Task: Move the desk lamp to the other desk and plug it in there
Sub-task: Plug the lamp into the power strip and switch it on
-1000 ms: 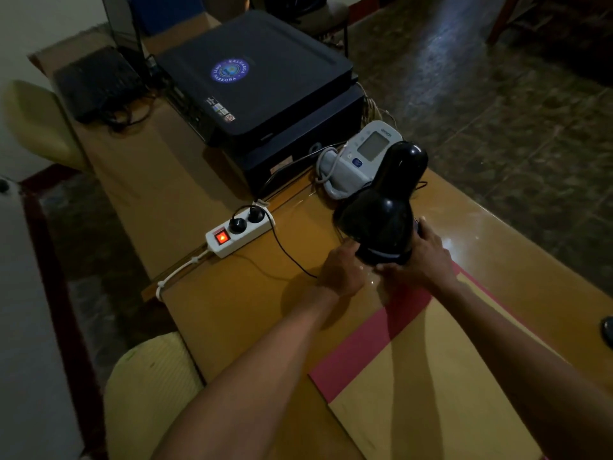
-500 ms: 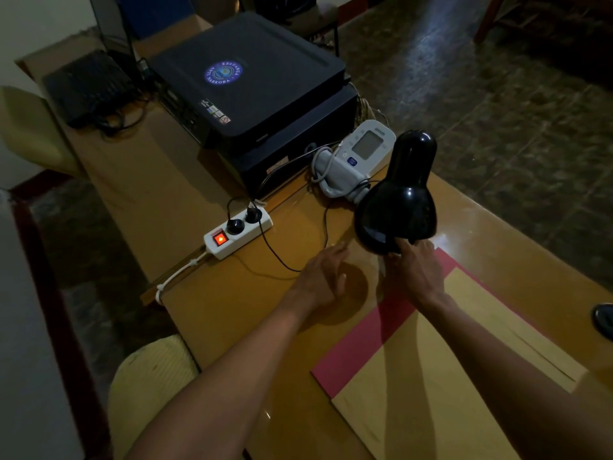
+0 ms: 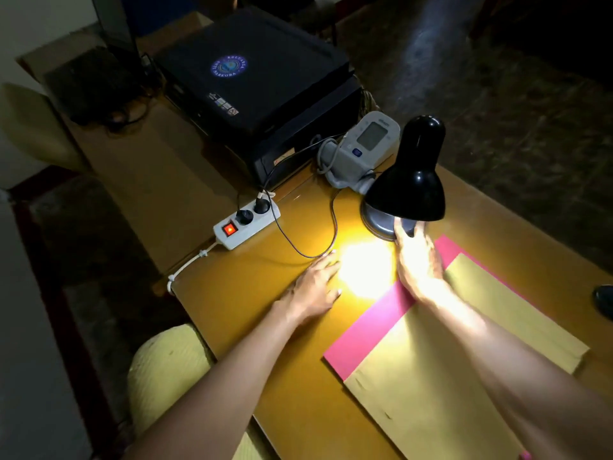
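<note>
The black desk lamp [image 3: 411, 180] stands on the yellow desk [image 3: 252, 293], lit, its shade tilted down over a bright patch of light. Its grey round base [image 3: 376, 219] sits under the shade. My right hand [image 3: 416, 260] reaches below the shade with its fingertips on the base edge. My left hand [image 3: 315, 287] lies flat on the desk, palm down, fingers apart, holding nothing. The lamp's black cord [image 3: 318, 250] runs across the desk to a white power strip [image 3: 247, 224], which has two black plugs in it and a red switch glowing.
A black printer [image 3: 262, 91] and a grey blood pressure monitor [image 3: 361, 147] stand behind the lamp. A pink sheet [image 3: 371, 330] and yellow envelopes [image 3: 431, 393] lie under my right forearm. A yellow chair back [image 3: 166, 380] is at the desk's near left.
The lamp has lit up and brightens the desk. My left hand has left the shade and settled flat on the desk. My right hand has moved from the shade rim to the base.
</note>
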